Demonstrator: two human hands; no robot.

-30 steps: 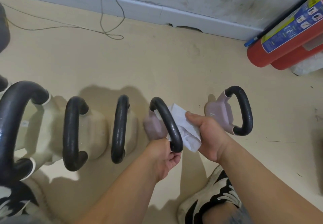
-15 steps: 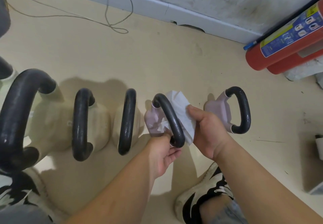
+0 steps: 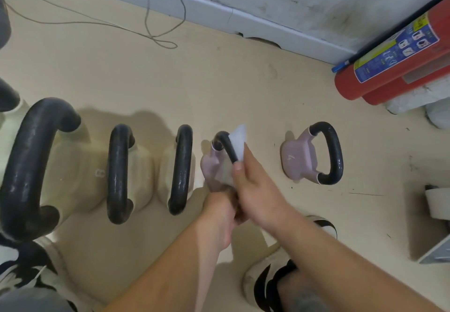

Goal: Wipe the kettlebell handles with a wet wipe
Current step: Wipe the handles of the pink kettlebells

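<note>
A row of kettlebells with black handles stands on the beige floor. My right hand (image 3: 255,185) wraps a white wet wipe (image 3: 238,141) around the black handle (image 3: 225,142) of a small pink kettlebell (image 3: 211,168). Only the far curve of that handle shows; the rest lies under my hands. My left hand (image 3: 220,210) grips the near end of the same handle, partly covered by the right hand. A second pink kettlebell (image 3: 298,159) stands apart to the right, untouched. Three cream kettlebells (image 3: 143,163) stand to the left.
A red fire extinguisher (image 3: 394,53) lies at the back right by the wall. A thin cable (image 3: 155,36) loops on the floor at the back. My two shoes (image 3: 264,280) are at the bottom, one each side. A white roll (image 3: 438,202) sits at the right edge.
My right hand has slid the wipe over the handle toward its near end, now covering the middle of the handle and part of my left hand. The view has shifted slightly.
</note>
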